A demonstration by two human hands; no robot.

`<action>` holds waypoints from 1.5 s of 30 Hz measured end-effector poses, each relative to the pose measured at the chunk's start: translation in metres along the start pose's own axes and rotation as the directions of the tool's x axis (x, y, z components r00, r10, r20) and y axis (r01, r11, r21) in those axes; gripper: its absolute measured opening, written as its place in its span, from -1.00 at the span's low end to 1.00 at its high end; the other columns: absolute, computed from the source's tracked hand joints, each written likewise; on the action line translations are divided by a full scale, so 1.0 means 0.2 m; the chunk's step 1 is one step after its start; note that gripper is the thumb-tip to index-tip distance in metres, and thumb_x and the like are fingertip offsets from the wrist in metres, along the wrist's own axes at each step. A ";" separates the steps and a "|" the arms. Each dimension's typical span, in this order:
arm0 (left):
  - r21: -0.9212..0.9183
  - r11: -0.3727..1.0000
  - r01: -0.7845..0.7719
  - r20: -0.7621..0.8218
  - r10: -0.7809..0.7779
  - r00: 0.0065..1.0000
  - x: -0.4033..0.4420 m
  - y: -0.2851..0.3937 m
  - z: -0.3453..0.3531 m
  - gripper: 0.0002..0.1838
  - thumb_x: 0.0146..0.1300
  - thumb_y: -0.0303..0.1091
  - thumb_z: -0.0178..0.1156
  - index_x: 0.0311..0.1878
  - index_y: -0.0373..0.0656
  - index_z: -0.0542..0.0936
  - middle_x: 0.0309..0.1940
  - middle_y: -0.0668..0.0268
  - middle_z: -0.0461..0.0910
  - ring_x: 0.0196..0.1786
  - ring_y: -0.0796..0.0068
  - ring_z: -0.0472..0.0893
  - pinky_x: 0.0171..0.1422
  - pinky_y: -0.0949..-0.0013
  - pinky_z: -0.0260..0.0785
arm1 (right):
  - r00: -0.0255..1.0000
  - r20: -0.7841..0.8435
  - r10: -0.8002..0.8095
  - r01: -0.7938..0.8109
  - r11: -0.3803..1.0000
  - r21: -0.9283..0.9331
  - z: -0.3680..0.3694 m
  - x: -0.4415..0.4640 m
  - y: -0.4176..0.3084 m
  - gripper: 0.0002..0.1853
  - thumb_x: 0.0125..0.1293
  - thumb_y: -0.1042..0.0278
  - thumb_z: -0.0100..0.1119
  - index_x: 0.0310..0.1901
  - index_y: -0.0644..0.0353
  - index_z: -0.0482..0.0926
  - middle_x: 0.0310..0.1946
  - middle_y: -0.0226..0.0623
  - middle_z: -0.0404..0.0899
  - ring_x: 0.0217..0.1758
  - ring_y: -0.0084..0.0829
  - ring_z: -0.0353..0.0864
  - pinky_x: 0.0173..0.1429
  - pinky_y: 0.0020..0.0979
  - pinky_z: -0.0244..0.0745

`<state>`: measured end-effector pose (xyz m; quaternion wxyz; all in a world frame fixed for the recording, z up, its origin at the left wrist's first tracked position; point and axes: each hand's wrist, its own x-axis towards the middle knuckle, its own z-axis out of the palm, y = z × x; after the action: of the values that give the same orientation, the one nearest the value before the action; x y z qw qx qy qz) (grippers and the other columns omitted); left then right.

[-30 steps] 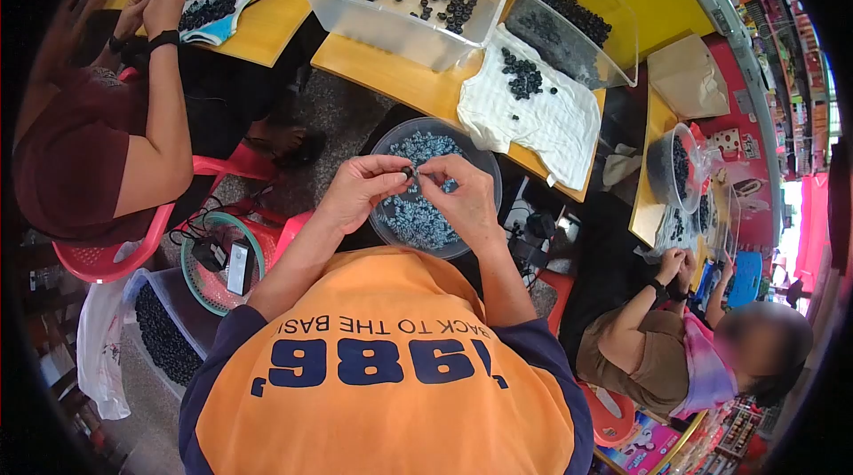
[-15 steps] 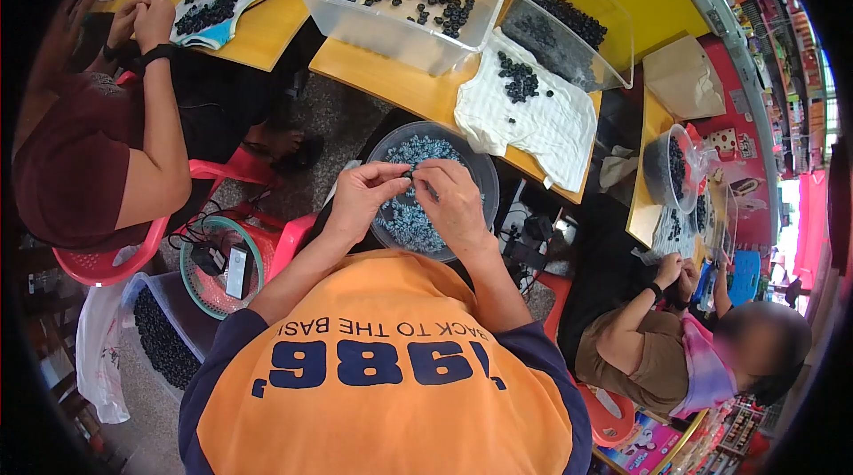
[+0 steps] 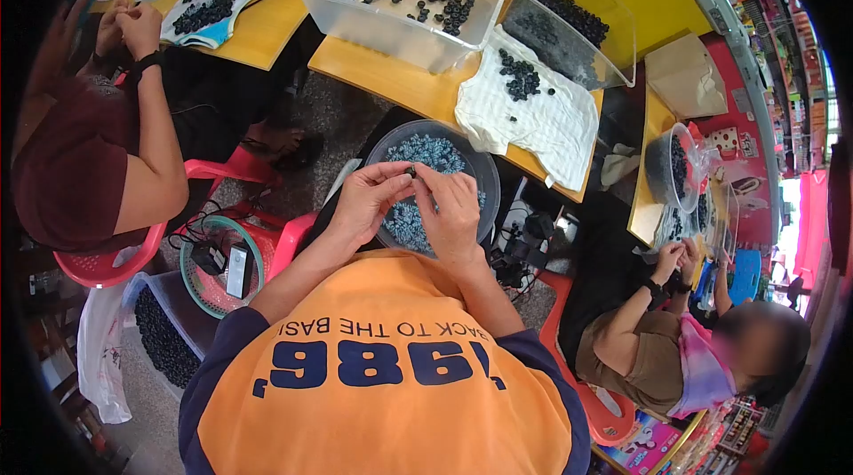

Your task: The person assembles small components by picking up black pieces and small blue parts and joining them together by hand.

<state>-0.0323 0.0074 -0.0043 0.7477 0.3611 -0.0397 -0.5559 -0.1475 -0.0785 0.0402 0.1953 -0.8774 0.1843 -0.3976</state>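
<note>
Over a round dark basin (image 3: pixel 490 175) filled with small light-blue pieces, my two hands meet at the fingertips. Between the thumb and finger of my left hand (image 3: pixel 362 201) is a small black piece (image 3: pixel 410 171). My right hand (image 3: pixel 451 212) pinches at the same black piece from the other side; whether it holds a second small part is hidden. Just beyond the basin, a white cloth (image 3: pixel 555 133) with several black pieces lies on the yellow table (image 3: pixel 373 64).
Two clear bins (image 3: pixel 404 35) (image 3: pixel 613 75) with black pieces stand on the table. A co-worker sits at the left (image 3: pixel 80 168), another at the right (image 3: pixel 644 342). At the lower left are a green-rimmed basket (image 3: pixel 197 284) and a bin of black pieces (image 3: pixel 164 342).
My right hand's fingers have closed in against the black piece, and the hand has tilted more upright. My left hand stays nearly in place. The left co-worker's hands have shifted slightly left.
</note>
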 end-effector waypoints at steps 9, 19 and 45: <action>-0.056 0.998 0.040 -0.003 -0.040 0.999 0.01 0.03 -0.01 -0.78 0.27 -0.56 0.18 -0.02 -0.32 0.58 -0.17 0.17 0.65 -0.14 0.43 0.67 0.02 0.44 0.57 | 0.985 -0.051 0.162 -0.162 0.987 0.003 -0.06 0.05 0.09 -0.77 0.12 0.58 0.31 -0.14 0.22 0.65 -0.32 -0.27 0.68 -0.33 -0.38 0.62 -0.14 -0.42 0.45; -0.265 0.925 0.271 0.271 -0.199 0.942 -0.01 0.02 -0.03 -0.78 0.30 -0.54 0.14 0.00 -0.27 0.57 -0.18 0.17 0.65 -0.13 0.40 0.67 0.00 0.38 0.59 | 0.972 -0.041 0.231 -0.234 0.948 -0.215 -0.21 0.17 0.92 -0.84 0.21 0.54 0.17 -0.18 0.28 0.65 -0.29 -0.13 0.57 -0.21 -0.16 0.56 -0.11 -0.27 0.46; -0.205 0.962 0.181 0.148 -0.152 0.977 0.02 0.09 0.09 -0.82 0.29 -0.50 0.18 -0.05 -0.24 0.58 -0.24 0.24 0.66 -0.21 0.48 0.67 -0.08 0.48 0.57 | 0.685 0.441 0.580 -0.668 0.257 0.699 -0.12 0.04 0.09 -0.80 0.19 0.62 0.26 -0.12 0.36 0.65 -0.26 -0.32 0.65 -0.26 -0.60 0.61 -0.17 -0.62 0.50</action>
<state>-0.0247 -0.0030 0.0174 0.7290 0.2419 0.0027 -0.6404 -0.1644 -0.1034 0.0516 0.7278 -0.5496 0.2978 -0.2821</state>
